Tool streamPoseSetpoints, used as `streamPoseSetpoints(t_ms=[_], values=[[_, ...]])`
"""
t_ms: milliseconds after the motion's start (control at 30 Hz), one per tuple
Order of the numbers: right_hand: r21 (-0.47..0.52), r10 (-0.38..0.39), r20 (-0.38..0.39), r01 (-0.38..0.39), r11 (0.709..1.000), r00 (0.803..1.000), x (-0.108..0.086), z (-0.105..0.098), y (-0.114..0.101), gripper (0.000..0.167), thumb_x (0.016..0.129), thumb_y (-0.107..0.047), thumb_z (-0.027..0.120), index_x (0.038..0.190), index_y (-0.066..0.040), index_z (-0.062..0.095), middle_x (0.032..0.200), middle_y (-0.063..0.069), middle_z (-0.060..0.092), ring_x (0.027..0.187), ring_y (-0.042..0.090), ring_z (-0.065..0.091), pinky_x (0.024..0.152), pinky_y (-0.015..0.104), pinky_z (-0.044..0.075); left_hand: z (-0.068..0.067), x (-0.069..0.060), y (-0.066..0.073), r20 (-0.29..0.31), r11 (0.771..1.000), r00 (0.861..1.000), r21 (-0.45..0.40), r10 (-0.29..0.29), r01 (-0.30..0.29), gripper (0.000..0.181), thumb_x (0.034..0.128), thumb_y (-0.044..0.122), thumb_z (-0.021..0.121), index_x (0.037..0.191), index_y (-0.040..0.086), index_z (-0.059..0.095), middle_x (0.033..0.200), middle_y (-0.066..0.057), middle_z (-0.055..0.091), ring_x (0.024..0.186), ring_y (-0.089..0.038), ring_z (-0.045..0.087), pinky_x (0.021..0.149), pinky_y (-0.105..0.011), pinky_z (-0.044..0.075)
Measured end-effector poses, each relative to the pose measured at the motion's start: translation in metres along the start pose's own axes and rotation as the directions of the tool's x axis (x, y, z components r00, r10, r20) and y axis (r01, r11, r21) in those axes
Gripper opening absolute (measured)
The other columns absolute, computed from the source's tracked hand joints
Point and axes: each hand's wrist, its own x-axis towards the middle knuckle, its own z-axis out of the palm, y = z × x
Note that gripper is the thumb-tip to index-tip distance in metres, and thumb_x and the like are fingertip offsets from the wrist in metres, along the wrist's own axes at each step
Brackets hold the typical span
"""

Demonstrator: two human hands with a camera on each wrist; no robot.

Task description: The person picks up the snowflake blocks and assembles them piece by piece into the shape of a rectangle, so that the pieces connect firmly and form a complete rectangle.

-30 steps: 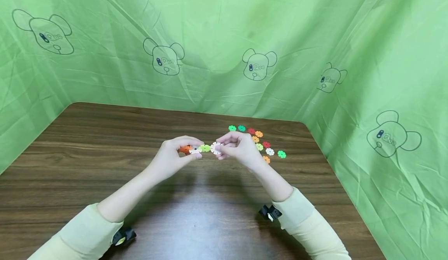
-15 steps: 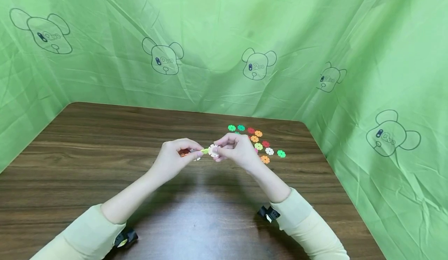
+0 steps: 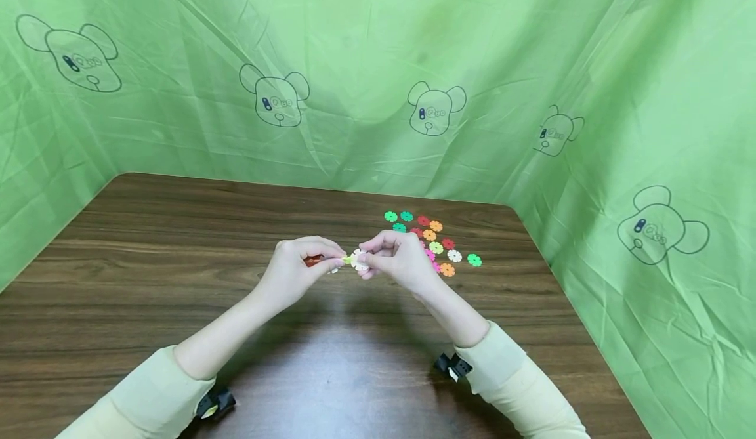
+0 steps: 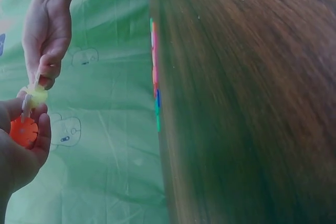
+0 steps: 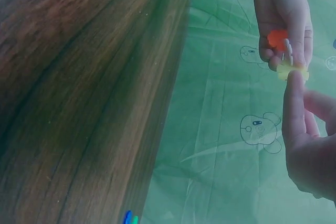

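Note:
My left hand (image 3: pixel 295 271) pinches the yellow-green snowflake disc (image 3: pixel 346 260) between thumb and fingers. An orange disc (image 4: pixel 24 131) sits within the same hand, and a white disc (image 4: pixel 26 106), seen edge-on, stands between it and the yellow-green one; these look joined in a chain. In my right hand (image 3: pixel 407 263), thumb and fingers pinch another white notched disc (image 3: pixel 357 260), upright, at the right edge of the yellow-green disc. The two discs meet there; how deep their slots engage is hidden. Both hands are raised over the table.
Loose snowflake discs lie flat behind and right of the right hand, among them a green disc (image 3: pixel 474 260), an orange disc (image 3: pixel 447 270) and a white disc (image 3: pixel 454 255). A green curtain (image 3: pixel 354 130) borders the brown wooden table (image 3: pixel 177 249).
The left fingers have shifted onto the yellow-green disc, which has turned more edge-on. The right hand has brought its white disc left and slightly down, closing the gap to it.

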Motion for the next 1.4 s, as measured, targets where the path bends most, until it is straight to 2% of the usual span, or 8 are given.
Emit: streamPoseSetpoints(t_ms=[233,400,600,767,900,1100,1267,1400], values=[[0.025,-0.009,0.059,0.008,1.000,0.998,0.004,-0.004,0.003,0.023,0.084,0.000,0.068,0.105,0.007,0.061,0.089,0.019,0.067,0.070,0.031,0.069,0.071,0.051,0.054,-0.001,0.000,-0.002,0.021,0.999,0.999,0.030,-0.025,0.025,0.008,0.0805,0.014,0.075,0.088,0.016,0.075,0.089,0.004,0.071,0.077,-0.008,0.064,0.062,-0.022,0.053],[-0.025,-0.071,0.099,0.073,0.997,0.993,0.004,-0.013,0.007,0.030,0.084,-0.003,0.069,0.112,0.003,0.060,0.093,0.018,0.066,0.078,0.044,0.066,0.070,0.052,0.054,-0.003,-0.001,-0.006,0.025,0.998,0.999,0.055,-0.042,0.040,0.007,0.0810,0.017,0.074,0.088,0.018,0.075,0.089,0.005,0.071,0.071,-0.007,0.061,0.057,-0.022,0.050],[-0.189,-0.136,0.094,0.152,0.970,0.986,0.001,-0.032,0.009,0.028,0.082,-0.012,0.073,0.109,-0.009,0.065,0.098,0.012,0.067,0.078,0.029,0.069,0.070,0.044,0.057,-0.007,-0.001,-0.008,0.016,0.997,0.998,0.060,-0.053,0.052,0.007,0.0809,0.018,0.075,0.088,0.020,0.075,0.089,0.007,0.071,0.071,-0.007,0.061,0.058,-0.023,0.050],[-0.389,-0.193,0.092,0.214,0.896,0.977,0.000,-0.053,0.009,0.028,0.080,-0.025,0.076,0.107,-0.019,0.067,0.102,0.001,0.069,0.085,0.015,0.068,0.066,0.030,0.054,-0.010,-0.002,-0.007,0.010,0.995,0.998,0.077,-0.068,0.067,0.007,0.0806,0.016,0.075,0.087,0.018,0.074,0.089,0.006,0.071,0.072,-0.007,0.062,0.061,-0.020,0.051],[-0.464,-0.228,0.122,0.258,0.847,0.966,0.001,-0.072,0.012,0.028,0.081,-0.027,0.075,0.108,-0.023,0.067,0.099,-0.004,0.070,0.084,0.012,0.066,0.061,0.026,0.049,-0.013,-0.004,0.002,0.003,0.992,0.996,0.094,-0.089,0.088,0.007,0.0798,0.008,0.075,0.086,0.011,0.074,0.086,0.001,0.071,0.071,-0.007,0.060,0.062,-0.020,0.051],[-0.527,-0.298,0.186,0.351,0.774,0.936,0.004,-0.102,0.028,0.027,0.082,-0.022,0.075,0.108,-0.020,0.067,0.094,-0.005,0.069,0.086,0.011,0.064,0.078,0.031,0.052,-0.021,-0.003,0.021,0.003,0.989,0.993,0.086,-0.117,0.116,0.008,0.0798,-0.001,0.072,0.087,0.002,0.072,0.084,-0.007,0.069,0.071,-0.008,0.056,0.065,-0.016,0.051],[-0.607,-0.284,0.252,0.380,0.698,0.925,0.005,-0.127,0.046,0.030,0.081,-0.019,0.075,0.110,-0.017,0.067,0.101,-0.005,0.068,0.094,0.015,0.063,0.084,0.030,0.051,-0.025,-0.004,0.009,-0.001,0.987,0.991,0.094,-0.134,0.133,0.008,0.0817,0.007,0.072,0.088,0.011,0.073,0.082,-0.001,0.068,0.068,-0.007,0.056,0.062,-0.017,0.049],[-0.656,-0.240,0.263,0.356,0.666,0.934,0.005,-0.143,0.060,0.033,0.081,-0.019,0.076,0.113,-0.016,0.068,0.111,-0.003,0.067,0.106,0.017,0.059,0.091,0.038,0.047,-0.028,-0.006,-0.004,-0.013,0.984,0.990,0.113,-0.137,0.138,0.008,0.0823,0.013,0.073,0.087,0.019,0.072,0.079,0.005,0.067,0.065,-0.008,0.055,0.058,-0.017,0.046]])
